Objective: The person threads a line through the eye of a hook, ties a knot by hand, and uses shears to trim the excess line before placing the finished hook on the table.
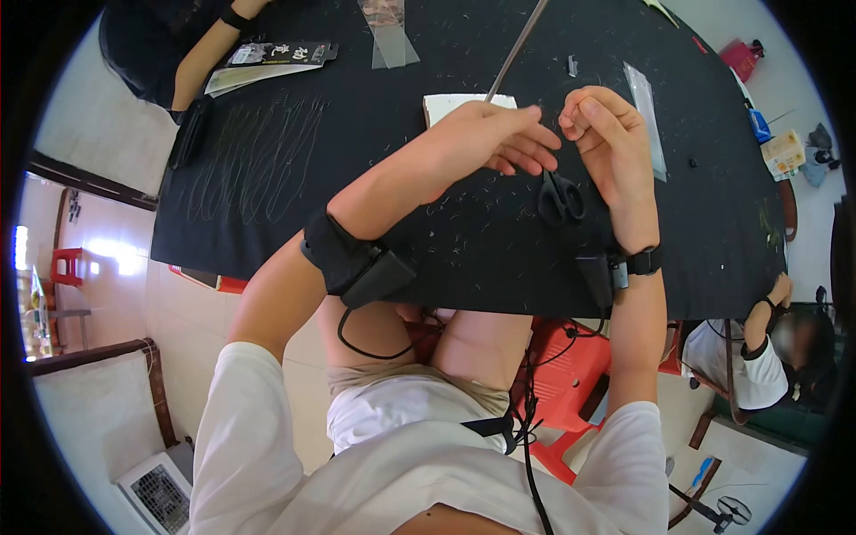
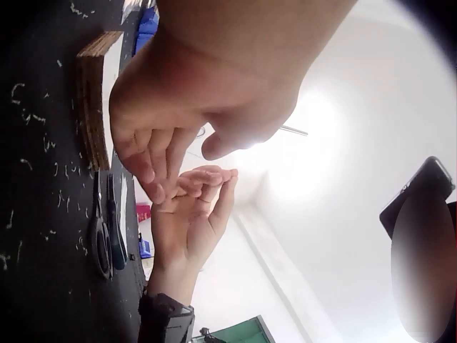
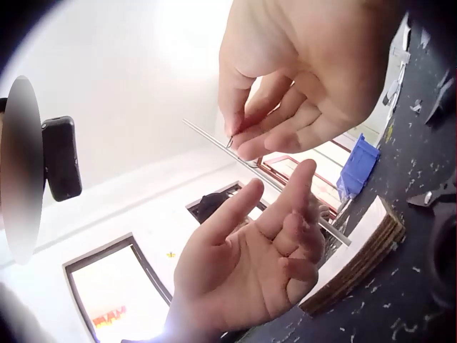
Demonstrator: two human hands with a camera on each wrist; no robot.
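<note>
My left hand (image 1: 477, 143) is held above the table with its fingers loosely extended and nothing seen in them. Facing it, my right hand (image 1: 620, 147) pinches a tiny thin shiny piece (image 3: 230, 141) between thumb and index finger, clearest in the right wrist view. Behind the left hand is a block (image 1: 443, 105) with a white top and brown layered sides (image 2: 93, 107). A slim metal rod (image 1: 517, 49) rises at a slant from it. Black-handled scissors (image 1: 560, 203) lie on the table, below the gap between the hands.
Pale clippings litter the black tabletop (image 1: 464, 259). Thin dark strands (image 1: 259, 160) are spread out at the left, near a labelled packet (image 1: 278, 55). Clear plastic sleeves lie at the back (image 1: 392, 46) and right (image 1: 646, 116). Other people sit at the far left and right.
</note>
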